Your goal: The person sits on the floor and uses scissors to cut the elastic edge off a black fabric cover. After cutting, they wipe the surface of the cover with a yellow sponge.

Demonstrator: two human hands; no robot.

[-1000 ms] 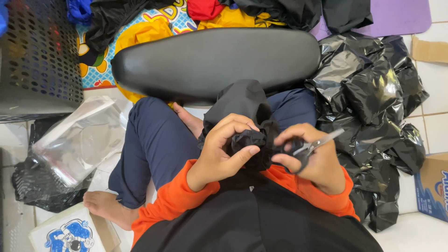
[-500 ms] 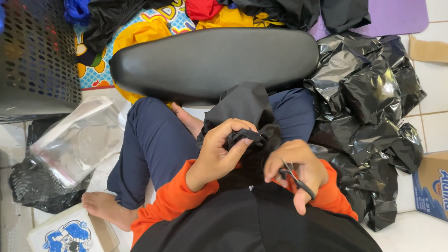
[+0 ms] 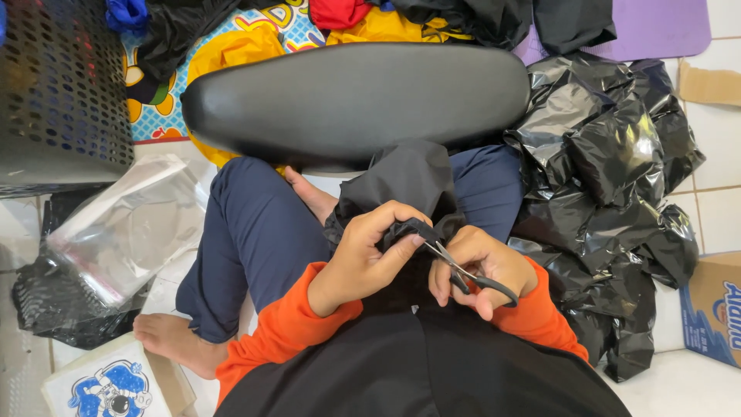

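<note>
Right now the left hand [image 3: 363, 259] pinches a bunched fold of black thin fabric [image 3: 401, 185] lying over the lap, fingers closed on it. Right hand [image 3: 478, 270] grips small black-handled metal scissors [image 3: 463, 274], blade tips touching the pinched fold just beside the left fingertips. Crumpled black plastic bags [image 3: 610, 177] lie to the right, w/ a long black padded cushion [image 3: 355, 96] just past the knees.

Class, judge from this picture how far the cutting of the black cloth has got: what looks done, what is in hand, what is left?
Done: nothing cut off is visible. In hand: the left hand pinches a bunched fold of the black cloth; the right hand holds scissors with the blade tips at that fold. Left: the cloth draped over the lap looks whole, so the cutting seems barely begun.
</note>
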